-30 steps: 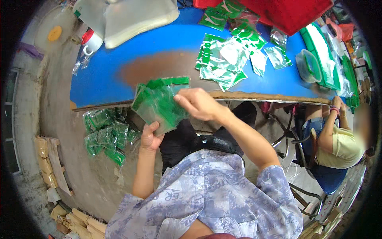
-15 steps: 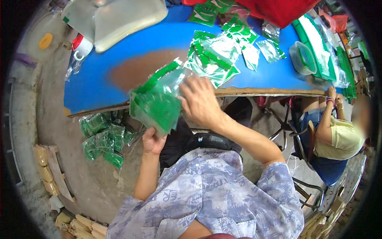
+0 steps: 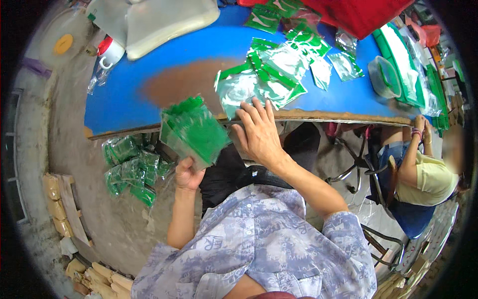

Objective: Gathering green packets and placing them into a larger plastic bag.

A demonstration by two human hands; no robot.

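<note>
My left hand grips a stack of green plastic packets by its lower corner, held up in front of the table's near edge. The packets have clear margins and are slightly fanned. My right hand has its fingers spread at the table edge, the fingertips at a shiny clear packet with a green strip. That packet lies at the near left of a loose pile of similar green-and-clear packets on the blue table.
A red-lidded white mug stands at the left beside large clear plastic sheets. Bundles of green packets lie below the table. A clear tub and a green tray are at right, near a seated person.
The clear packet under my right hand has gone from against the stack to the pile on the table. My right hand has moved slightly right and opened; my left still grips the stack.
</note>
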